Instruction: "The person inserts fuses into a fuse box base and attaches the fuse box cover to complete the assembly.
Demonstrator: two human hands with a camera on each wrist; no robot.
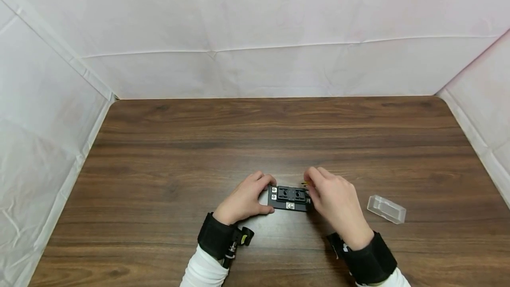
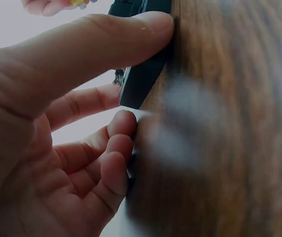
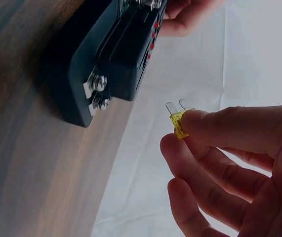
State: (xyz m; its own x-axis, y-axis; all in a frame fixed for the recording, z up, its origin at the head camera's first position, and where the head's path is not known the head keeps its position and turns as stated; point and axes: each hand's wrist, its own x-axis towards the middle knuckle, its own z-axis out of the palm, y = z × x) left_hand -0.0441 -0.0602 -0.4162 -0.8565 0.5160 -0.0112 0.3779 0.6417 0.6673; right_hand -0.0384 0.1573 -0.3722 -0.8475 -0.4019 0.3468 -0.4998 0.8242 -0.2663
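Left hand [image 1: 245, 198] grips the left end of the black rectangular plastic fuse block [image 1: 290, 198], steadying it flat on the dark wooden table [image 1: 159, 154]. Right hand [image 1: 336, 203] pinches a small yellow blade fuse [image 3: 180, 121] prongs-out, just beside the block's right end. Clear plastic cover [image 1: 386, 209] lies apart, right.

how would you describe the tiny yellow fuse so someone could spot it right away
On the dark wooden table, find the black rectangular fuse block gripped by the left hand. Beside its right end, the right hand pinches the small translucent yellow blade fuse; it alone is yellow, with two metal prongs.
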